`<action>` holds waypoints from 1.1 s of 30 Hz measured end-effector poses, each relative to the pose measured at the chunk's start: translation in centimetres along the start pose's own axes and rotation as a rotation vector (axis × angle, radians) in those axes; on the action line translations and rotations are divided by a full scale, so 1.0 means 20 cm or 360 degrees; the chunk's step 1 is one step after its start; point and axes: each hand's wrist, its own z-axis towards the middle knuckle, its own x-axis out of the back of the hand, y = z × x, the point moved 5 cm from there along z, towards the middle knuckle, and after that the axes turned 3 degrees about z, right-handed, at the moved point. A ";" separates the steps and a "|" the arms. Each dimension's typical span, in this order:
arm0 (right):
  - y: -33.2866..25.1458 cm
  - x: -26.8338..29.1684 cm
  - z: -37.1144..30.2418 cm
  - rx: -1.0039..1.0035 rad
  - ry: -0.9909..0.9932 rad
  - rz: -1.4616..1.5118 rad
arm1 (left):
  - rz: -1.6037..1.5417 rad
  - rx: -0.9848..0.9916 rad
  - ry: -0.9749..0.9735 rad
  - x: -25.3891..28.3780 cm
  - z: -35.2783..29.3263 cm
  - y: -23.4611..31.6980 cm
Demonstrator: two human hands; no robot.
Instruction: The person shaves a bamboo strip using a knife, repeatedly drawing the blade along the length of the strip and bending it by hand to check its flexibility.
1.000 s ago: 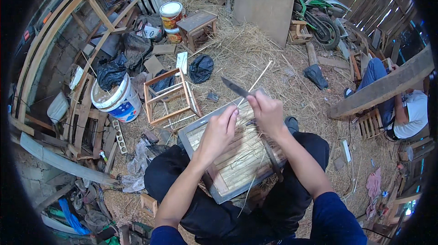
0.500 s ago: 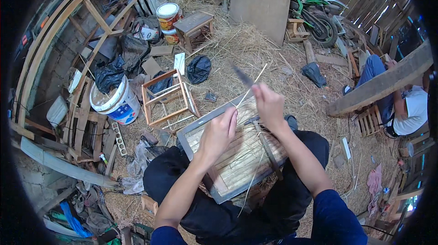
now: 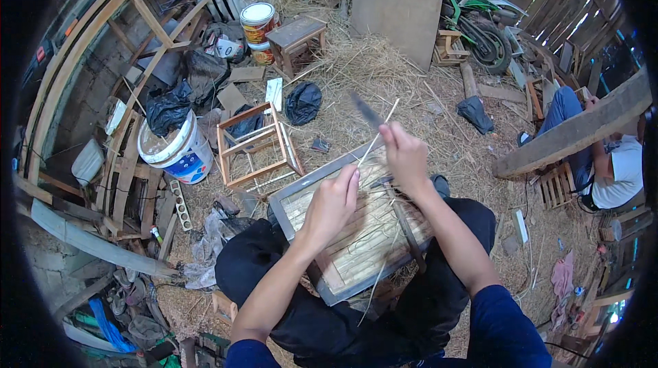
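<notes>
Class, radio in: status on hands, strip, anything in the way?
Left hand pinching thin strip. Right hand gripping knife. Hammer-like tool lying on slatted panel beneath.

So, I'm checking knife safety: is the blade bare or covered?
Bare: the dark knife blade shows uncovered, jutting out beyond the right hand. Whether it touches the thin pale strip, I cannot tell.

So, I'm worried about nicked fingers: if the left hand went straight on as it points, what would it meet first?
Probably the knife in the right hand, ahead of the left hand along the thin strip; exact depth is unclear.
</notes>
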 end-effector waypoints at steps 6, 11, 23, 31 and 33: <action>0.07 0.00 0.01 -0.0318 0.0156 0.0248 | 0.0231 -0.0063 0.0046 0.03 0.01 0.05; -0.05 -0.05 -0.11 -0.0086 0.0002 0.0280 | 0.0052 -0.0049 0.0036 0.01 0.03 -0.01; 0.02 0.01 -0.09 -0.0250 0.0031 0.0240 | -0.0014 -0.0062 -0.0007 -0.05 0.03 0.03; 0.11 0.11 0.06 -0.0277 0.0084 0.0068 | 0.0206 -0.0236 0.0127 -0.01 0.04 0.09; 0.15 0.12 0.07 -0.0458 0.0113 0.0069 | 0.0251 -0.0290 0.0143 -0.01 0.03 0.11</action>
